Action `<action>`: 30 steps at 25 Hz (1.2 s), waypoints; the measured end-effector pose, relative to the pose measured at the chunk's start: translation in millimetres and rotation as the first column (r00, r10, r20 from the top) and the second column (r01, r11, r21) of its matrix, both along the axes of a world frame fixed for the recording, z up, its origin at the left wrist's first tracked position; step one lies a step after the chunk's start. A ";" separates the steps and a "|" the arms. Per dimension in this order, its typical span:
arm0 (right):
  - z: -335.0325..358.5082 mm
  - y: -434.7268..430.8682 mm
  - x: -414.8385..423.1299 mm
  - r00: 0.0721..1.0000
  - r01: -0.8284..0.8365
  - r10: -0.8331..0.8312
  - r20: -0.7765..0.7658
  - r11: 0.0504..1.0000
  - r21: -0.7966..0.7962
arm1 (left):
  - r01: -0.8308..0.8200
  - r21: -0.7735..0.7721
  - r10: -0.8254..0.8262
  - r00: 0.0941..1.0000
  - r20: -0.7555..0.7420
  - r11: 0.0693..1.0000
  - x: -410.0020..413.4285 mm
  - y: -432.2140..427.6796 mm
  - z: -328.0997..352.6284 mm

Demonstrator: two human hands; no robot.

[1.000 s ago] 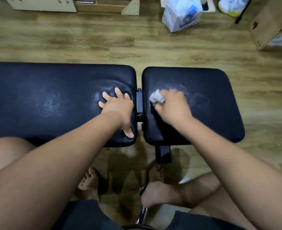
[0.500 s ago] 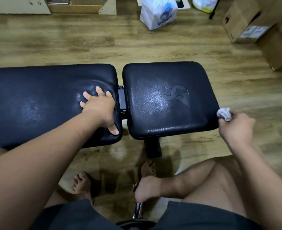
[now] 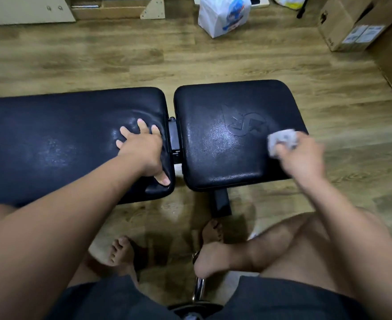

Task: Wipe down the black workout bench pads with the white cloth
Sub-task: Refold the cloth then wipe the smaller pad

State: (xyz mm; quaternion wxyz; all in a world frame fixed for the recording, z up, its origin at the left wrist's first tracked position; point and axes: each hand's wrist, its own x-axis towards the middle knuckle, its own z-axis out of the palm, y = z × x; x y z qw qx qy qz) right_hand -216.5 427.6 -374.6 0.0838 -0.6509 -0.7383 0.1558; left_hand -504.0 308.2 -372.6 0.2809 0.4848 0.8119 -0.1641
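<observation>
The wooden floor carries the bench, whose long axis runs left to right across my view. The long pad lies on my left and the short pad on my right, with a narrow gap between them. My left hand lies flat on the long pad just beside that gap, fingers spread wide and thumb at the near edge. I judge it is there to brace me and steady the bench while I scrub. My right hand is at the right end of the short pad, fingers curled round the white cloth. The cloth is wadded into a ball with no clear long axis, so it gives a firm lump to press down; it pokes out leftward from my fist, toward the unwiped middle of the short pad
</observation>
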 end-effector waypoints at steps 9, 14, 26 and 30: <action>-12.7 -43.6 -160.5 0.948 -0.316 0.312 -0.067 0.946 -0.065 | 0.026 -0.034 -0.027 0.999 -0.020 0.999 1.1 2.9 0.5; -12.4 28.7 -102.2 0.971 -0.239 0.238 -0.012 0.971 -0.003 | 0.016 -0.045 -0.016 1.000 -0.007 0.999 -1.5 4.5 -1.8; -12.8 32.2 -195.9 0.964 -0.260 0.259 -0.062 0.965 -0.019 | 0.014 -0.066 -0.013 1.000 0.011 0.998 1.4 7.3 -0.8; -0.9 35.7 -250.0 0.921 -0.382 0.362 -0.147 0.913 -0.143 | 0.001 -0.080 0.000 1.000 0.014 0.997 1.5 10.2 2.2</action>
